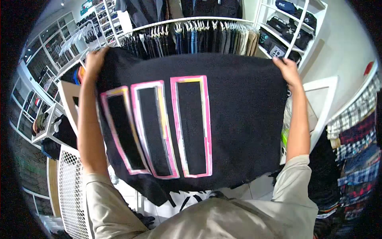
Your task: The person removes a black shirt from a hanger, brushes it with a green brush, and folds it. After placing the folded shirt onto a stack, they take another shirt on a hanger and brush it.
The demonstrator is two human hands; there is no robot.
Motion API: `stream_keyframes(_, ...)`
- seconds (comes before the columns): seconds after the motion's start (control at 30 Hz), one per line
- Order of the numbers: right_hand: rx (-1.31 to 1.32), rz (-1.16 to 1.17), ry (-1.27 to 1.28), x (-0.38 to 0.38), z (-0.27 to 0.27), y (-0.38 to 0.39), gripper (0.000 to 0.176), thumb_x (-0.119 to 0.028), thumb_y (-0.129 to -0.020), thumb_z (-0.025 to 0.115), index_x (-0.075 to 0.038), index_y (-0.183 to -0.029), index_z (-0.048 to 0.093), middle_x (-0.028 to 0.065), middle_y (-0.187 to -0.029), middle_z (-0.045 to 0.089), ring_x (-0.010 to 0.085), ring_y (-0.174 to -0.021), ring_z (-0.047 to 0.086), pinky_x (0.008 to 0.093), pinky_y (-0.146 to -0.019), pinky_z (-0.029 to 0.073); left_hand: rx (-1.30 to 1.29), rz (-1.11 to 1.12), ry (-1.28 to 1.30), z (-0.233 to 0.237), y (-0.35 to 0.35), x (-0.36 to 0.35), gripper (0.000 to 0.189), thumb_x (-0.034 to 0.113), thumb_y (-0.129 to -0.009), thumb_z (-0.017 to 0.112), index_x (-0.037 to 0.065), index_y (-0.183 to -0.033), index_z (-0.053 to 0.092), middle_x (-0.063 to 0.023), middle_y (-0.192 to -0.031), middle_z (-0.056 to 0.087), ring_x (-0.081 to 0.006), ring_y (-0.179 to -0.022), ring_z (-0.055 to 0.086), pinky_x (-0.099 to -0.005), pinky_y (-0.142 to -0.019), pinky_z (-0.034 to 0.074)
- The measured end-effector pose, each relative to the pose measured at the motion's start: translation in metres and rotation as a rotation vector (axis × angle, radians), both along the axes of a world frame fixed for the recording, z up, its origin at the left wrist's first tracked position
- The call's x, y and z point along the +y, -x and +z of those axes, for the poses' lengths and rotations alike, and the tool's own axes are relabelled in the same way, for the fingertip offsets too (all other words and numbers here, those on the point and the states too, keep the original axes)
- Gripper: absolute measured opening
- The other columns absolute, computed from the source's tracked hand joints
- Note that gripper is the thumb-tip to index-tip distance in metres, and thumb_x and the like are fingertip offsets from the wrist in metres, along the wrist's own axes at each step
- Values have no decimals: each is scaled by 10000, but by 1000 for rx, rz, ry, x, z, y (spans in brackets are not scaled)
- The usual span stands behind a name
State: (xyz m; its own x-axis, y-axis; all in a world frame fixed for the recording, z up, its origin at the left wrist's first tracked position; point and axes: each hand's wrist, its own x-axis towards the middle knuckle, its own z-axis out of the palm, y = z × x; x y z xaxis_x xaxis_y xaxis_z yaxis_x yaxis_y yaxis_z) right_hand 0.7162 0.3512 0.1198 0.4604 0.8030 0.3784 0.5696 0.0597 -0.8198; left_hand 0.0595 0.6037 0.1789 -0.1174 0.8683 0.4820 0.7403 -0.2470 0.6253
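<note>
Our left hand (pixel 95 62) at ten o'clock and right hand (pixel 290 72) at two close around the black cloth (pixel 246 115) by its upper corners, arms (pixel 92 131) stretched forward.

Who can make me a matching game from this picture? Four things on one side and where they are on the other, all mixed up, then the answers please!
Things:
1. black cloth
2. white mesh panel
3. row of hanging clothes
4. checked clothes

Places:
A. along the right side of the picture
B. held up between the left hand and the right hand
C. at the lower left of the picture
D. under a curved rail, beyond the cloth's top edge

Right pairs: 1-B, 2-C, 3-D, 4-A
</note>
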Motion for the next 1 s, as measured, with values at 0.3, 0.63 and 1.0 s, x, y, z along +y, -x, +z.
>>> stream_keyframes(0.3,73,204,135,58,-167,-19,236,-182,-941,753,29,-1042,721,49,-905,722,114,-833,634,290,-768,510,-624,-468,169,-200,-37,3,242,147,-976,704,-7,-1163,703,5,-990,705,-80,-943,638,-224,-871,484)
stream_keyframes(0.63,-25,143,113,-49,-132,-29,139,-89,-958,696,10,-1056,692,48,-957,714,108,-899,639,267,-846,494,-735,-524,10,-143,20,-156,125,150,-973,619,35,-1017,638,18,-965,597,-76,-951,540,-230,-891,399)
stream_keyframes(1.0,-386,48,200,-53,-164,10,333,-186,-930,684,-39,-1228,681,167,-1199,702,294,-1130,669,394,-984,509,-24,-490,145,-222,54,-147,628,-95,-838,550,136,-1420,605,-150,-1291,661,-283,-1303,557,-366,-1139,388)
